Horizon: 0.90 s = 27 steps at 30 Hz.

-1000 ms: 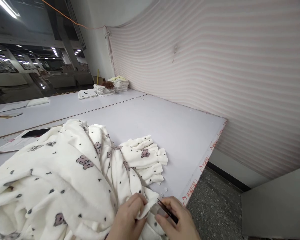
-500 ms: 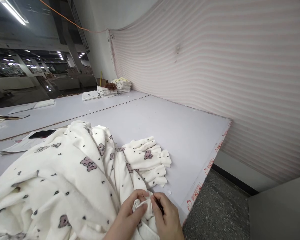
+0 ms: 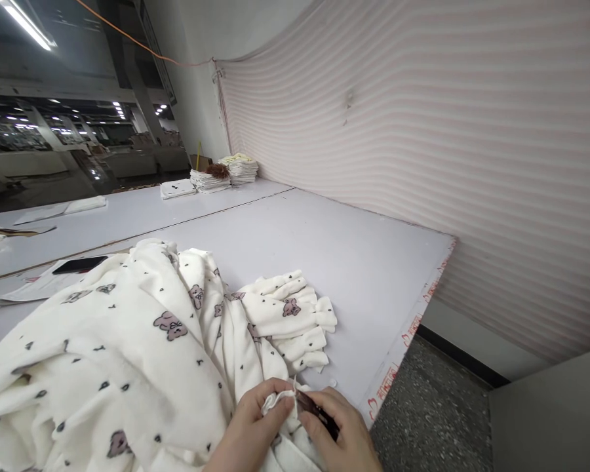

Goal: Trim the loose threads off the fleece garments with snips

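A heap of white fleece fabric (image 3: 128,347) printed with pink bears and small dark hearts lies on the grey table (image 3: 334,249). My left hand (image 3: 255,432) pinches a small fold of this fabric at the bottom of the view. Right beside it, my right hand (image 3: 341,432) grips a small dark tool, thread snips by the look of it (image 3: 317,412), with the tip against the pinched fold. A stack of small cut pieces of the same fabric (image 3: 290,318) lies just beyond my hands.
A dark phone (image 3: 80,264) rests on papers (image 3: 39,286) at the left. Stacks of folded cloth (image 3: 226,172) stand far back by the wall. The table edge (image 3: 403,341) with red print drops to a speckled floor (image 3: 423,419). A striped pink cloth (image 3: 447,144) covers the wall.
My hands came together on the fold of fabric, and the right hand brought the dark tool's tip up to it. The view shifted slightly.
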{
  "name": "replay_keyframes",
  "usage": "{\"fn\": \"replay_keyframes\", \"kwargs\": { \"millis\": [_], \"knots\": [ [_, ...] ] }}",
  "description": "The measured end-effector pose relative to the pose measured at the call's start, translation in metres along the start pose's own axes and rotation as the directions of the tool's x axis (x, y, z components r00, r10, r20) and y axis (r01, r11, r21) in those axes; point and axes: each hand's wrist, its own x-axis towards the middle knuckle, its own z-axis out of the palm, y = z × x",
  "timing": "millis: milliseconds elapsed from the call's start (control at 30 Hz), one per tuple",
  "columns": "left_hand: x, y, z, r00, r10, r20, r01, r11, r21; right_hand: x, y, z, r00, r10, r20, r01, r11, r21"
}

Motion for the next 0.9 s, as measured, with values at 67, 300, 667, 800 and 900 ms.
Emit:
{"fn": "replay_keyframes", "kwargs": {
  "millis": [67,300,667,800,900],
  "knots": [
    [0.000,0.004,0.001,1.000,0.019,0.014,-0.019,1.000,0.013,0.001,0.000,0.002,1.000,0.000,0.006,0.000,1.000,-0.024],
    [-0.005,-0.008,0.003,0.951,0.302,0.073,-0.295,0.807,0.511,0.012,0.028,-0.002,0.993,0.100,-0.061,-0.103,0.993,-0.053],
    [0.016,-0.034,-0.004,0.903,0.294,0.312,-0.428,0.566,0.705,0.046,0.053,-0.020,0.998,-0.055,-0.024,0.041,0.917,-0.396],
    [0.018,-0.027,-0.002,0.956,0.254,0.145,-0.292,0.806,0.515,0.014,0.042,-0.005,0.993,-0.116,-0.029,0.110,0.981,-0.159],
    [0.017,-0.017,0.003,0.973,0.196,0.120,-0.229,0.869,0.439,-0.002,0.040,0.006,0.987,-0.143,-0.076,0.147,0.988,0.042]
  ]
}}
